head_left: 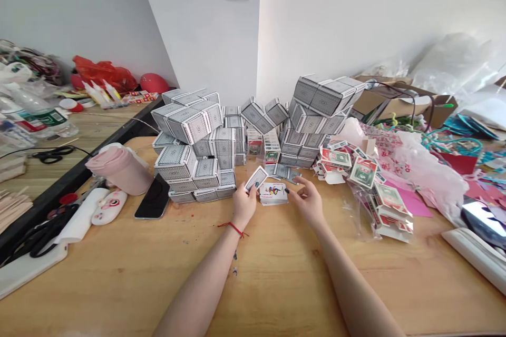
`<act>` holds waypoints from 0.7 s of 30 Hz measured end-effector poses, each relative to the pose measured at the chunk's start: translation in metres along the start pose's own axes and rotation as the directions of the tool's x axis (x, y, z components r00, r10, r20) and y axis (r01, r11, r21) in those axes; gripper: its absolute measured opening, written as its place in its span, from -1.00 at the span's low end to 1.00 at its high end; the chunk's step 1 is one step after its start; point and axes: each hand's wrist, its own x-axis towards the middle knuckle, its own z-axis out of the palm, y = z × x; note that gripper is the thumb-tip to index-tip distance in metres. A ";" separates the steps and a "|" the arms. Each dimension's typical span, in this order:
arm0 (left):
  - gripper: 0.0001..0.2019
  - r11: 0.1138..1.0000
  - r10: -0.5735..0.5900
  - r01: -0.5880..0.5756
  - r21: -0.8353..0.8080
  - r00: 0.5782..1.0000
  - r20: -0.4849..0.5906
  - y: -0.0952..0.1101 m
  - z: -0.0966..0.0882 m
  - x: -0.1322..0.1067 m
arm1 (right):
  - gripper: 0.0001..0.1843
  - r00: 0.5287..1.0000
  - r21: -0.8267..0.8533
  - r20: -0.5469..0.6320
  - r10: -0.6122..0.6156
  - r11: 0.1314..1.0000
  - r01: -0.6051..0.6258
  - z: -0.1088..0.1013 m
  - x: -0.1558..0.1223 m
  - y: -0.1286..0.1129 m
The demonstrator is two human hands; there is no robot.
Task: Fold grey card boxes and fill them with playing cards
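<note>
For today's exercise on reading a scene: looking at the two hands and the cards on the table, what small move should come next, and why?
Probably the left hand should lay its single card onto the deck. The card is lifted just beside the small stack, and the right hand rests at the deck's other edge, seemingly steadying it.

No wording, brand or number could be read anywhere. The label on the water bottle [43, 116], far left of the stack of grey card boxes [197, 147], was too small to make out. The face-up card on the deck [273, 193], just in front of that stack, showed a colourful figure but no legible print.
</note>
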 end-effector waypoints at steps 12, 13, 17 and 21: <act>-0.88 0.961 0.260 -0.251 -0.118 0.962 0.076 0.002 -0.002 -0.004 | -0.73 0.877 -0.446 0.382 -0.293 0.772 0.453 0.008 -0.009 0.001; -0.86 0.952 0.286 -0.276 -0.135 0.956 0.068 0.002 -0.002 -0.004 | -0.73 0.877 -0.455 0.385 -0.289 0.767 0.452 0.007 -0.009 -0.001; -0.81 0.943 0.306 -0.299 -0.148 0.952 0.025 0.000 -0.003 -0.002 | -0.70 0.873 -0.457 0.394 -0.287 0.763 0.457 0.005 -0.010 -0.003; -0.84 0.966 0.229 -0.226 -0.129 0.974 0.005 -0.002 -0.001 -0.001 | -0.63 0.863 -0.430 0.398 -0.312 0.767 0.476 0.005 -0.009 0.000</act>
